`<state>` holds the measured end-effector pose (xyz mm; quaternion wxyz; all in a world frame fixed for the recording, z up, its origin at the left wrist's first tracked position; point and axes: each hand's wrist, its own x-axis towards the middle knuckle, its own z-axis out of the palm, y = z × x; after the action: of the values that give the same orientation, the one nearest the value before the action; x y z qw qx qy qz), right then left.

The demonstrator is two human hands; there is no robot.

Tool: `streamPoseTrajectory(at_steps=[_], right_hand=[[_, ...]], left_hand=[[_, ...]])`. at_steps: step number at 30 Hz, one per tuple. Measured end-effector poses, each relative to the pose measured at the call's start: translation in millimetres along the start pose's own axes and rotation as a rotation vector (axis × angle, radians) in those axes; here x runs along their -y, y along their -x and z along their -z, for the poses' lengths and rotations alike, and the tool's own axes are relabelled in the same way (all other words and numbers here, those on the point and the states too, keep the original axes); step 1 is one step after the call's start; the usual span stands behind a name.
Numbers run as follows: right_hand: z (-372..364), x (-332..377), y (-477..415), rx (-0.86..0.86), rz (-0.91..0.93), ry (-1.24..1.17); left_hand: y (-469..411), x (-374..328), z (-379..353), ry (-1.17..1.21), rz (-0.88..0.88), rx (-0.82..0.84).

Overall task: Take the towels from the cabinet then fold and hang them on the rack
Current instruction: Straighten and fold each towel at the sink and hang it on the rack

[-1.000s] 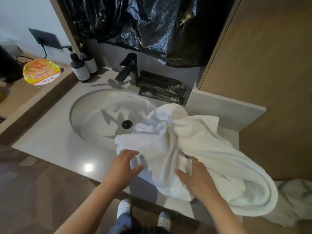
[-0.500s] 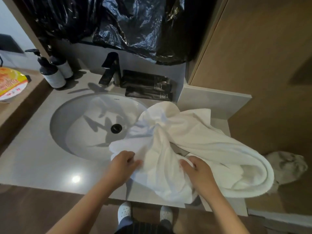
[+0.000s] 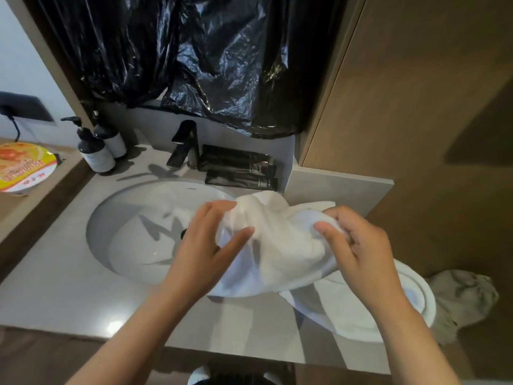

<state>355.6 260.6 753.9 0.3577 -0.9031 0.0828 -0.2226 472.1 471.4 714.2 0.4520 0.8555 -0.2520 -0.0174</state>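
Note:
A white towel (image 3: 280,245) is lifted off the grey counter (image 3: 55,287), bunched between both hands over the right side of the sink (image 3: 133,232). My left hand (image 3: 205,251) pinches its left part between thumb and fingers. My right hand (image 3: 358,245) grips its right part with curled fingers. The towel's lower end (image 3: 347,309) trails down onto the counter's right corner. No rack or cabinet opening is in view.
A black faucet (image 3: 183,143), two pump bottles (image 3: 97,151) and dark sachets (image 3: 238,170) stand behind the sink. A black plastic sheet (image 3: 194,59) hangs above. A yellow noodle bowl (image 3: 22,168) sits far left. A crumpled greyish cloth (image 3: 463,298) lies low right by the wooden wall (image 3: 416,107).
Both hands took hold of the towel and raised it from the counter; the bunch is now up and farther from me, with the loose end still lying on the corner.

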Motion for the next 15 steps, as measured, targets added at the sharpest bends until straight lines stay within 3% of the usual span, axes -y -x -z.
streamPoseTrajectory(at_steps=[3, 8, 12, 15], right_hand=[[15, 7, -6, -0.053, 0.091, 0.024], [40, 15, -26, -0.147, 0.183, 0.029], [58, 22, -52, -0.243, 0.216, 0.020], [58, 14, -57, -0.188, 0.153, 0.039]], left_hand=[[-21, -27, 10, -0.060, -0.143, 0.125], [-25, -50, 3, -0.043, -0.121, 0.411], [-22, -55, -7, 0.022, -0.191, 0.302], [-28, -55, -14, -0.013, -0.123, 0.257]])
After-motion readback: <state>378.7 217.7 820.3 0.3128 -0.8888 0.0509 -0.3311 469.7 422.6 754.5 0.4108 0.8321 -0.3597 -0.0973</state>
